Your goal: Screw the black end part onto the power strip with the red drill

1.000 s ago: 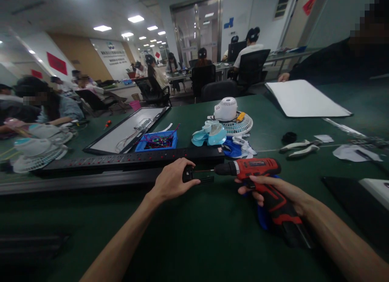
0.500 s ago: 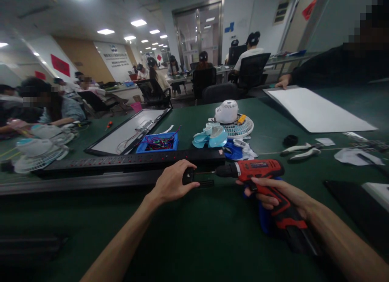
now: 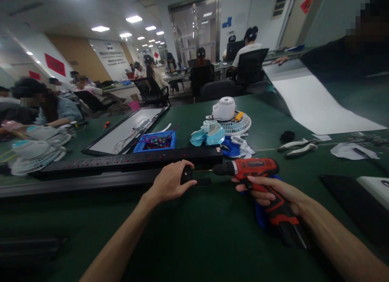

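My right hand [image 3: 275, 191] is wrapped round the handle of a red and black cordless drill [image 3: 257, 167], held level and pointing left. Its long thin bit [image 3: 203, 170] reaches a black end piece [image 3: 186, 175] of a long black bar [image 3: 121, 180]; whether the tip sits in a screw is too small to tell. My left hand [image 3: 170, 180] is closed round that end piece, thumb in front and fingers over the top. Directly behind lies a long black power strip [image 3: 146, 157] with red switches.
Behind the strip are a blue tray of wires [image 3: 138, 146], light-blue fan blades [image 3: 206, 136] and a white fan body [image 3: 224, 109]. Pliers [image 3: 300, 149] lie to the right. Across the table a person's hand [image 3: 281, 60] holds a white sheet [image 3: 319, 99]. A framed panel [image 3: 121, 132] lies left.
The person across the table has lifted the far edge of the white sheet, which now bends. My view has shifted slightly; both hands keep their grip and the drill stays at the end piece.
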`<state>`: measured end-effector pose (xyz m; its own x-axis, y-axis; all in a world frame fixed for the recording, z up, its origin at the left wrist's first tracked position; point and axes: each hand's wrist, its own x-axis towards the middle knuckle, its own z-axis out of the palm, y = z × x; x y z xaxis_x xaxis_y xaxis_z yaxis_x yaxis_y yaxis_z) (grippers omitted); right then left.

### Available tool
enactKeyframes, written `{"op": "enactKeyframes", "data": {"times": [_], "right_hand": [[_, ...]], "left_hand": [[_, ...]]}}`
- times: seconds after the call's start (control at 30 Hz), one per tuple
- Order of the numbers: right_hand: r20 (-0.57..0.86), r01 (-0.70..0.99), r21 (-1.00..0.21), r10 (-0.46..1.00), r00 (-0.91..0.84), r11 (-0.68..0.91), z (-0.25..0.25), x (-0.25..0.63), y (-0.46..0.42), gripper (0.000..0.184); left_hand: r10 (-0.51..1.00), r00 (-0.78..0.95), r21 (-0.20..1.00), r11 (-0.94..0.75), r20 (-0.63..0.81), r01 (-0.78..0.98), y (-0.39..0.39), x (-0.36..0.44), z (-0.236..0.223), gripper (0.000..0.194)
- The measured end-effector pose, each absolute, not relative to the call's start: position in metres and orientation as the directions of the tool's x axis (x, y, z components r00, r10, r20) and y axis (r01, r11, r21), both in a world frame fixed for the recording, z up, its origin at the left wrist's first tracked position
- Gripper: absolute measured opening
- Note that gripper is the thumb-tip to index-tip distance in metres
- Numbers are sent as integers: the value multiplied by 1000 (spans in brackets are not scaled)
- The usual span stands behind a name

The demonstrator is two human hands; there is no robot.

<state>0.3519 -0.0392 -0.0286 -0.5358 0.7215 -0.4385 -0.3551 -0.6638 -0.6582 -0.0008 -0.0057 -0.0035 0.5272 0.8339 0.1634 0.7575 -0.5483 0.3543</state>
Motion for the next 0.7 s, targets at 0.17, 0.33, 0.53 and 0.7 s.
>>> {"op": "enactKeyframes", "data": {"times": [0.17,0.33,0.53,0.7], "right_hand": [[-444,-355,-652,718,-536,-669,-27,350,-40,33],[-446,-339,-653,706,-551,-677,-28,353,-39,36],[-447,-319,-664,701,-556,-677,-27,354,-38,36],[-423,-345,-680,730,-536,-647,-32,354,-37,33]], "left_hand": [[830,531,354,-555,173,753,-5,-1,-5,42],[838,521,356,-542,160,761,-6,0,-3,42],[839,520,351,-541,161,765,-7,1,-2,42],[836,525,355,-546,162,759,-6,-1,-3,42]]}}
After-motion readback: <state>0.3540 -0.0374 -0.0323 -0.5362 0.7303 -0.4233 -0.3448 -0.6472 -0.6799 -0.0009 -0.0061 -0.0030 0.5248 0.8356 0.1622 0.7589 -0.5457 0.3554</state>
